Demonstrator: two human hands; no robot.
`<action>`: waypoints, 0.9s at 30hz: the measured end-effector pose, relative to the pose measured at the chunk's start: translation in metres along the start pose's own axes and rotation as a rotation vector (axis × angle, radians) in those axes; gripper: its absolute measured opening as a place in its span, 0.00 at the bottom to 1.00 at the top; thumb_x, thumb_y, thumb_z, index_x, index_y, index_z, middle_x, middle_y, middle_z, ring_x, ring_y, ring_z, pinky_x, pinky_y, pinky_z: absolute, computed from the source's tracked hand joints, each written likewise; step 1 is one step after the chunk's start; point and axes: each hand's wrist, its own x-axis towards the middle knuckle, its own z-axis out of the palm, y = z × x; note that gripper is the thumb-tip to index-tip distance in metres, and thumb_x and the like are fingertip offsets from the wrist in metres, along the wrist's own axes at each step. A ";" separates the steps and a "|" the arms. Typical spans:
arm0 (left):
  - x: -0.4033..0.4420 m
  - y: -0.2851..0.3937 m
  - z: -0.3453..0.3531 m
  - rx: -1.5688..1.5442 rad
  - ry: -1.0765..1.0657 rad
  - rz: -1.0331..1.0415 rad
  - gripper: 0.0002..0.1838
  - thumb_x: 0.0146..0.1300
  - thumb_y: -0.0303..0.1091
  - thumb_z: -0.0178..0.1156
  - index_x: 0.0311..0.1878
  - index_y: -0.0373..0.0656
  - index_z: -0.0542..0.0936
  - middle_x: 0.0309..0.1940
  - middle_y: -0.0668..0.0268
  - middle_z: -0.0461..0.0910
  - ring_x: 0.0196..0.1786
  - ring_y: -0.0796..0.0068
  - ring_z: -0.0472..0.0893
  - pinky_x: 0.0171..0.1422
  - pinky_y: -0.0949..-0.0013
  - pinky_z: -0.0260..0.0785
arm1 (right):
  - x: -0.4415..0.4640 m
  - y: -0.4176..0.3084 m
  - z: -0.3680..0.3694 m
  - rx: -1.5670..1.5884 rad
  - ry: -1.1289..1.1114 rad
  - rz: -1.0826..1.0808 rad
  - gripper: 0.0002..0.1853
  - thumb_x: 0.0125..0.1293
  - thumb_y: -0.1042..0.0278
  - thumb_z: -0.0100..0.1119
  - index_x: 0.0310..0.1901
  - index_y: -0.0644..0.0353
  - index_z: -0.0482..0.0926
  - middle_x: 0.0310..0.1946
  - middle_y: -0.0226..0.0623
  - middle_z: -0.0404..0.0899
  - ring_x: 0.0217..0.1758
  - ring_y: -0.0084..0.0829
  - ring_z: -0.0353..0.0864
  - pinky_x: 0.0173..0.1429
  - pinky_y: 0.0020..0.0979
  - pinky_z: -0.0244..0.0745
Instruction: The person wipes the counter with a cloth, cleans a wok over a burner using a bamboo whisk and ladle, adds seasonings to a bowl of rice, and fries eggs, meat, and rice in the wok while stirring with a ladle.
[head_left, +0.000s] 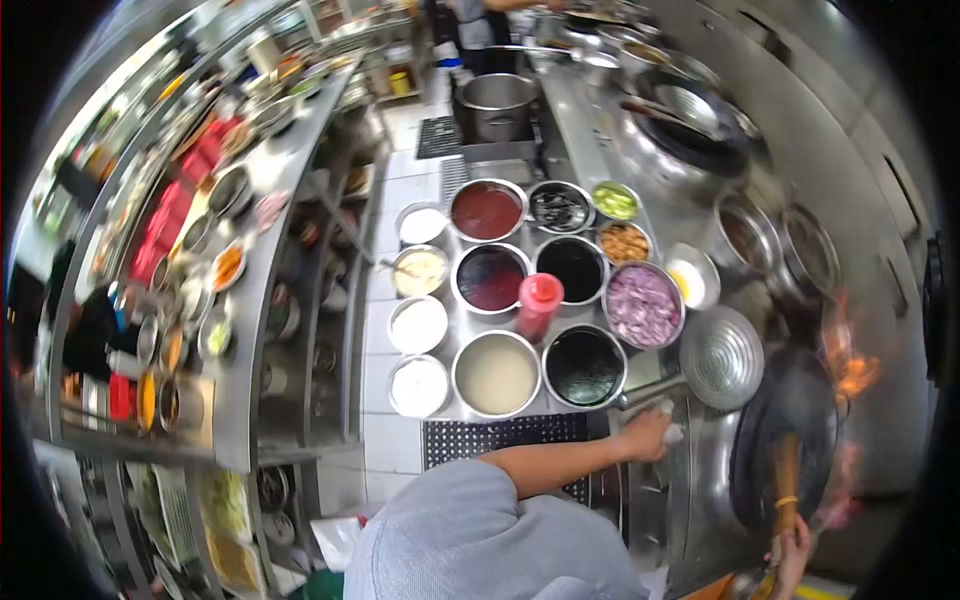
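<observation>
Near the stove's edge my left hand (647, 435) is closed on a pale cloth (673, 432), just below the handle of a metal strainer (721, 358). At the lower right my right hand (792, 550) grips a bamboo wok brush (787, 480), with its bristles inside a large dark wok (785, 430). Flames rise at the wok's right side. A bowl of sliced purple onions (644, 305) and a pot of dark green liquid (584, 367) stand beyond my left hand.
Pots of sauce, white bowls (419, 387) and a red squeeze bottle (538, 300) fill the middle counter. A prep counter (270, 240) with food containers runs along the left. Farther off are a tall pot (498, 105), more woks (690, 130) and another person (480, 30).
</observation>
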 end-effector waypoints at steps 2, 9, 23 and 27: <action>-0.015 0.032 -0.021 0.068 -0.037 -0.124 0.32 0.56 0.41 0.65 0.62 0.37 0.71 0.58 0.45 0.71 0.64 0.44 0.71 0.68 0.50 0.66 | 0.090 0.007 0.009 -0.141 -0.067 -0.022 0.16 0.68 0.65 0.57 0.55 0.62 0.77 0.33 0.35 0.77 0.20 0.24 0.73 0.20 0.28 0.71; -0.028 0.067 -0.049 0.158 0.016 -0.160 0.42 0.50 0.49 0.74 0.64 0.40 0.69 0.60 0.48 0.69 0.66 0.44 0.69 0.68 0.45 0.65 | 0.084 -0.054 -0.007 -0.656 -0.121 -0.006 0.21 0.64 0.68 0.60 0.57 0.67 0.78 0.52 0.50 0.79 0.61 0.44 0.76 0.68 0.42 0.66; -0.091 0.166 -0.085 0.245 0.223 0.137 0.36 0.55 0.39 0.74 0.65 0.36 0.71 0.60 0.47 0.72 0.64 0.45 0.72 0.69 0.54 0.63 | 0.086 -0.011 -0.015 -0.926 0.246 0.210 0.14 0.63 0.59 0.57 0.47 0.53 0.83 0.44 0.46 0.85 0.48 0.51 0.84 0.51 0.50 0.79; -0.111 0.187 -0.109 0.252 0.128 0.201 0.33 0.56 0.31 0.71 0.65 0.35 0.71 0.59 0.48 0.73 0.61 0.49 0.74 0.66 0.58 0.66 | 0.050 -0.036 -0.003 -0.801 0.134 0.075 0.20 0.60 0.61 0.56 0.54 0.45 0.83 0.40 0.48 0.86 0.43 0.49 0.86 0.50 0.48 0.80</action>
